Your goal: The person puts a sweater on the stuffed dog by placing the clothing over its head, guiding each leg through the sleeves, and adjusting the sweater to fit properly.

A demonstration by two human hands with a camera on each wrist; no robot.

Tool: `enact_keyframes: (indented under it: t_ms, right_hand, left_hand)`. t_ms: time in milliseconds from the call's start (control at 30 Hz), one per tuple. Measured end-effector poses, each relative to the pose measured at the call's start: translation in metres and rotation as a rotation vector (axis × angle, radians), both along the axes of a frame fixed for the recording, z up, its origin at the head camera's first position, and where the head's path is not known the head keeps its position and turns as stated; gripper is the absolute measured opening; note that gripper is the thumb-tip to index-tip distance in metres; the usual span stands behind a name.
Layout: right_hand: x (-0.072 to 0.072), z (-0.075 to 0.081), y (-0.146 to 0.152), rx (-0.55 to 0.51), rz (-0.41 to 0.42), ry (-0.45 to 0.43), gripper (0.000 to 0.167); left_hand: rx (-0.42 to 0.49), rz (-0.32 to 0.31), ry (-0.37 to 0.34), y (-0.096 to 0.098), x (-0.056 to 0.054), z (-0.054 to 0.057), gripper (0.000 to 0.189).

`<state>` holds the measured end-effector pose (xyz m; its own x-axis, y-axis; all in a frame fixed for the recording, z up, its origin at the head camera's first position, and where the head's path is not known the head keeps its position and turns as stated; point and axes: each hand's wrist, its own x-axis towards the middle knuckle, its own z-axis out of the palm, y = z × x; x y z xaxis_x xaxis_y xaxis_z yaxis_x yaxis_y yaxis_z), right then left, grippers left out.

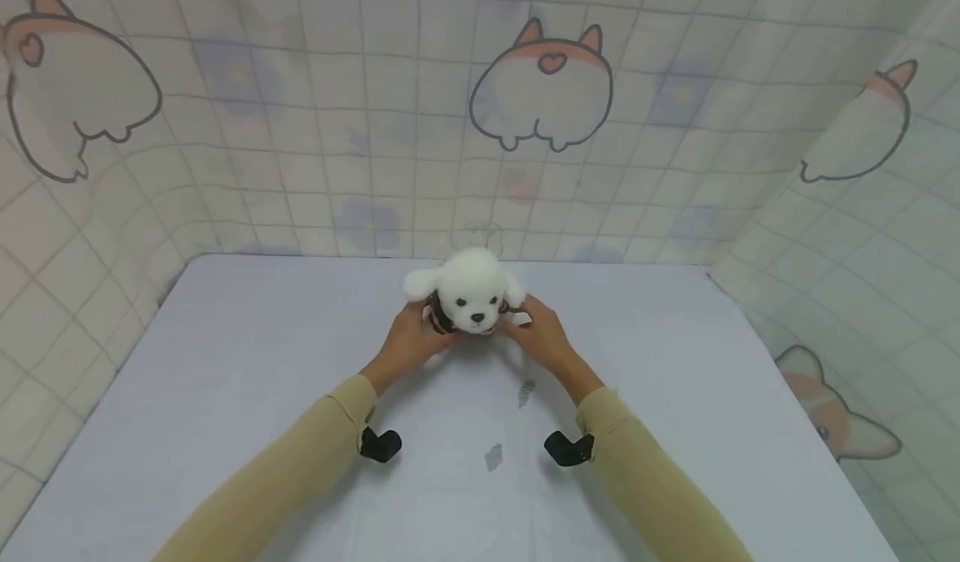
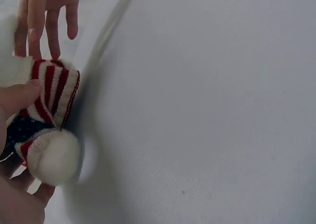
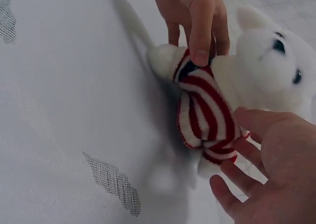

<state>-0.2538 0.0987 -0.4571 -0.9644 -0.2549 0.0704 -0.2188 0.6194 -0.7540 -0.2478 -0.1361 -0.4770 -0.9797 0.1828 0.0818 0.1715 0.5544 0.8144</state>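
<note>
A white plush dog with floppy ears and black eyes is near the table's far edge, facing me. Its knitted sweater has red and white stripes and a navy part at one shoulder. My left hand holds the dog's side, thumb on the sweater front and fingers behind the arm. On the opposite side, my right hand touches the dog near the other sleeve, its fingers fairly straight and spread. A round white paw pokes out beside the left hand.
The dog is on a white-covered table with small grey patches in front of it. Behind the table hangs a tile-patterned curtain with cartoon corgi prints. A black wrist mount juts from the left sleeve, with another on the right.
</note>
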Motion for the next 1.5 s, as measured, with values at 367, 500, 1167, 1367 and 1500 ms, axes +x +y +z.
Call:
enact_keyframes:
  t_ms: [367, 500, 1167, 1367, 1500]
  right_hand:
    - [-0.015, -0.005, -0.003, 0.066, 0.021, 0.054, 0.066]
    - [-0.018, -0.007, -0.008, 0.085, 0.021, -0.023, 0.066]
    - [-0.025, -0.013, -0.019, 0.001, -0.132, 0.012, 0.061]
    - [-0.025, -0.020, -0.030, 0.003, -0.163, 0.044, 0.064]
    - [-0.023, -0.016, -0.033, 0.014, -0.161, 0.044, 0.062]
  left_hand:
    - [-0.076, 0.015, 0.015, -0.001, -0.010, -0.007, 0.066]
    - [-0.069, 0.009, 0.004, -0.003, -0.013, -0.009, 0.063]
    - [0.004, 0.024, -0.039, 0.000, -0.040, -0.003, 0.060]
    - [0.040, 0.055, -0.087, -0.006, -0.039, -0.004, 0.060]
    - [0.045, 0.063, -0.108, -0.008, -0.040, -0.005, 0.060]
